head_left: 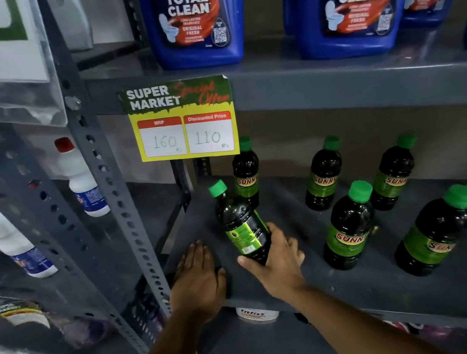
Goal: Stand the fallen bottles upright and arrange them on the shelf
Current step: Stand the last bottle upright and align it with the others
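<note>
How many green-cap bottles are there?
6. One in the right hand, one behind it, two at the back, two nearer the front. More could be out of view.

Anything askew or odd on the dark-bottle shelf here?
One bottle, gripped by the right hand, shows its back label, unlike the five others standing label forward. Left hand rests flat on the shelf. No spills.

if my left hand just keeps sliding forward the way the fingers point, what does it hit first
Probably nothing soon. The left hand lies flat on the shelf, fingers pointing toward the bare back corner; the held bottle sits just right of that line, though depth is unclear.
</note>
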Demonstrator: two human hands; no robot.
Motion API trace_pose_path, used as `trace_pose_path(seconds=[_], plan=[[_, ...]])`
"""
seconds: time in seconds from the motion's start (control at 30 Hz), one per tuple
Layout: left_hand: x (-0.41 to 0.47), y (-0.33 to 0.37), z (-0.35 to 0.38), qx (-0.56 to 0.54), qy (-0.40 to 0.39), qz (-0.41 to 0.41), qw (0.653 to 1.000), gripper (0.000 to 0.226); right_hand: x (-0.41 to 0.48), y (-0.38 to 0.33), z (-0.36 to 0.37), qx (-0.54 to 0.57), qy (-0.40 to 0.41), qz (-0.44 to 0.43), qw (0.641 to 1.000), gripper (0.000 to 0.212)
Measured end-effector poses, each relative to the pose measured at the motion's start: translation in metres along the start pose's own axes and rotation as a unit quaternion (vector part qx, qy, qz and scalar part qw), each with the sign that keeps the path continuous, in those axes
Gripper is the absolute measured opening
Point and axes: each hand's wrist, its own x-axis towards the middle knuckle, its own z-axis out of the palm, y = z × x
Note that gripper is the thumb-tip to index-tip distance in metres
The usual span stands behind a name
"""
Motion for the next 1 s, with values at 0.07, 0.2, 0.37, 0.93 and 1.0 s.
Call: trace_pose_path(seconds=[0.07,0.2,0.37,0.93,1.0], plan=[[0.001,0.000,0.001,0.001,0.001,0.001,1.000,0.072,0.006,0.000,0.001,-0.011,-0.010,-0.032,0.999,0.096],[0.003,-0.001,0.002,0.007,0.004,0.001,1.000,0.074,0.015,0.001,0.001,-0.019,-0.037,-0.071,0.997,0.094],[0.002,-0.002,0.004,0.002,0.001,0.000,1.000,0.074,0.011,0.008,0.001,0.023,-0.054,-0.041,0.997,0.097],[0.003,-0.003,0.003,0.006,-0.003,0.012,1.000,0.074,0.018,0.011,0.013,0.024,0.009,0.003,1.000,0.091],[0.003,-0.004,0.003,0.008,-0.003,0.014,1.000,0.075,0.017,0.010,0.014,0.048,-0.003,0.015,0.999,0.083]])
